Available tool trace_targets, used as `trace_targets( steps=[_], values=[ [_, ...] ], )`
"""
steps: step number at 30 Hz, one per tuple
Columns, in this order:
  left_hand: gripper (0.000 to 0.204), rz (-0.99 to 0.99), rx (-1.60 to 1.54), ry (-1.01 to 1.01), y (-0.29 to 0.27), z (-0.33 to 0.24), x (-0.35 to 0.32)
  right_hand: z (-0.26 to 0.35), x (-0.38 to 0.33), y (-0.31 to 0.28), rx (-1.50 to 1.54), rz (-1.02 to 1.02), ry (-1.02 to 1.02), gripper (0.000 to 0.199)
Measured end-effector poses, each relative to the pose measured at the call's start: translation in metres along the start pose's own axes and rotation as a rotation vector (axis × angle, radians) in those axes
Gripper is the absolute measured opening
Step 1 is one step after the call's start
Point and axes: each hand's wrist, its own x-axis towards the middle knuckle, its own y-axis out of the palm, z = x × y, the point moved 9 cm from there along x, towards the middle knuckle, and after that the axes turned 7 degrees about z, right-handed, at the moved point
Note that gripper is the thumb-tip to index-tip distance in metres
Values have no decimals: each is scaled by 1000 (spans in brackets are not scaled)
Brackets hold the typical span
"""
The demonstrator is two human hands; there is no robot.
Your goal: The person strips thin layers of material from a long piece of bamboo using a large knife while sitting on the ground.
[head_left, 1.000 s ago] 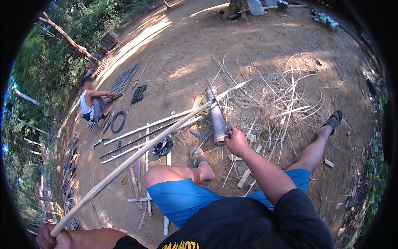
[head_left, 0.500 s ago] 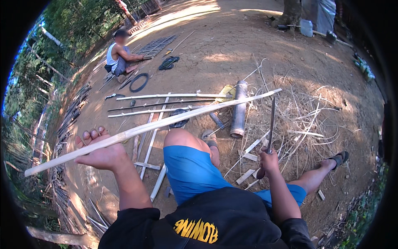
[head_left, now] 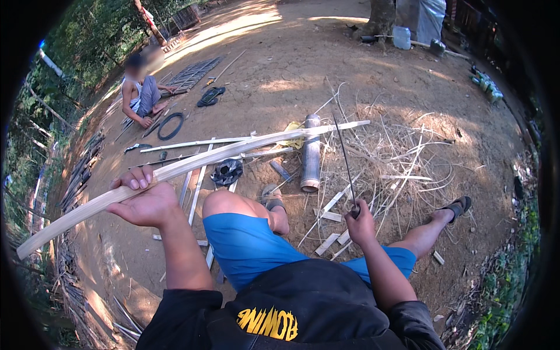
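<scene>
Raised long bamboo strip (head_left: 192,164) higher in gripping left hand (head_left: 143,198), tip toward two o'clock; right hand (head_left: 359,224) clenched blade (head_left: 344,157) upright, ready for cutting.

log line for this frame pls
left hand: holds long bamboo strip | right hand: grips long knife, blade up | bamboo tube on ground
</scene>
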Motion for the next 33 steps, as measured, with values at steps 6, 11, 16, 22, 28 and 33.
trace_targets(
  steps=[6, 11, 16, 22, 28, 33],
  values=[
    [60, 381, -219, -44, 77, -9, -9, 60, -12, -2, 26, -19, -51, 31],
    [55, 544, -333, -55, 124, -22, -33, 187, -39, 10, 67, 202, -331, 33],
    [45, 644, -401, -66, 152, -32, -58, 262, -82, 11, 16, 297, -654, 30],
    [43, 607, -413, -24, 154, -43, -78, 182, -54, 13, 106, 195, -394, 19],
    [43, 522, -374, -32, 148, -43, -86, 166, -48, 11, 119, 207, -261, 18],
    [43, 534, -384, -69, 152, -39, -82, 162, -44, 22, 41, 162, -419, 19]
  ],
)
